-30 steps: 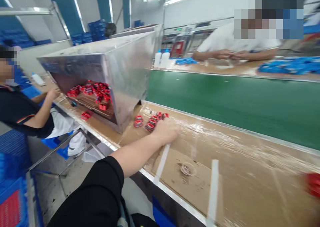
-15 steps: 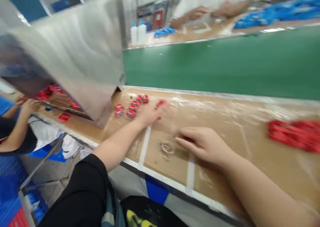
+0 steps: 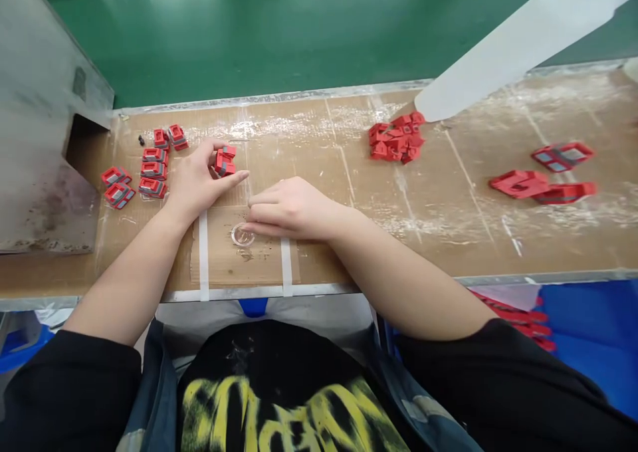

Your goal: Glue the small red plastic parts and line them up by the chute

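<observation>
My left hand [image 3: 198, 176] is closed on a small red and grey plastic part [image 3: 225, 161], lifted just above the cardboard-covered bench [image 3: 428, 239]. Several like red parts [image 3: 144, 167] lie in a loose group to its left. My right hand [image 3: 286, 207] rests on the bench with its fingers together, fingertips beside a small clear ring [image 3: 242, 235] on a taped cardboard patch. Whether those fingers pinch anything I cannot make out.
A heap of red parts [image 3: 395, 137] lies mid-bench, with larger red pieces [image 3: 542, 183] to the right. A steel hood [image 3: 40, 119] stands at left. The green conveyor belt [image 3: 259, 33] runs behind. A white strip [image 3: 503, 46] reaches in from upper right. Blue bins sit below.
My head has tipped down from the room to the bench. My left hand has drawn back from the parts group holding one part; my right hand has come in beside the ring.
</observation>
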### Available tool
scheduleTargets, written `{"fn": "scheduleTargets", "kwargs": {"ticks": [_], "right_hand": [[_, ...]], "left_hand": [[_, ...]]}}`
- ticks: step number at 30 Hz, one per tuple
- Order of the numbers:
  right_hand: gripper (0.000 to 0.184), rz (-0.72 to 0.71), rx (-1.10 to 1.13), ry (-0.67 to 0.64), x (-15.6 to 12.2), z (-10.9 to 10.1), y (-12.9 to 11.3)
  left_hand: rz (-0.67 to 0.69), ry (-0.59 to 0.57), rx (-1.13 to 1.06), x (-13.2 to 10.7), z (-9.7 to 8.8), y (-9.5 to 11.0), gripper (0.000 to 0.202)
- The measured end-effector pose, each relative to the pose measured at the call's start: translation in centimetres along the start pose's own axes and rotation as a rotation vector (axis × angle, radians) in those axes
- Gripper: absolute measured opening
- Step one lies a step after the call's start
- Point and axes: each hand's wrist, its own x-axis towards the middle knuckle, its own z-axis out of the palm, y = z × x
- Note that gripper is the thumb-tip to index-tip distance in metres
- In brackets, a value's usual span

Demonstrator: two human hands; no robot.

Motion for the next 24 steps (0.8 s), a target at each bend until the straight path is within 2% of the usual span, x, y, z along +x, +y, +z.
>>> {"fn": "scheduleTargets", "kwargs": {"ticks": [4,7,9,11,15,17,20,24], "right_hand": [[0.044,0.014,0.075,0.08,-0.3,-0.1,0.1],[0.043,0.012,0.216,0.116,-0.3,0.0,0.1],[0.042,0.032,0.315,0.185,-0.2,0.3,0.2],[0.042,0.099,0.385,0.311,-0.1,0.6,0.4],[0.042,0.379,0.411,0.678,0.5,1.3,1.2],[0.041,0.482,0.398,0.78,0.9,1.7,1.5],[0.041,0.528,0.377,0.798,1.5,2.0,1.7],[0.044,0.553,0.338,0.736,1.8,2.2,1.8]], "left_hand": [[0.02,-0.065,0.131,-0.3,-0.1,0.7,0.052],[0.004,-0.089,0.199,-0.4,-0.2,1.1,0.052],[-0.004,-0.096,0.219,-0.4,-0.3,1.4,0.05],[-0.006,-0.108,0.227,-0.4,-0.3,1.5,0.049],[-0.015,-0.129,0.233,-0.3,-0.3,1.6,0.052],[-0.017,-0.141,0.237,-0.2,-0.3,1.6,0.055],[-0.01,-0.153,0.256,-0.2,-0.3,1.5,0.057],[0.005,-0.144,0.27,-0.2,-0.2,1.4,0.056]]}}
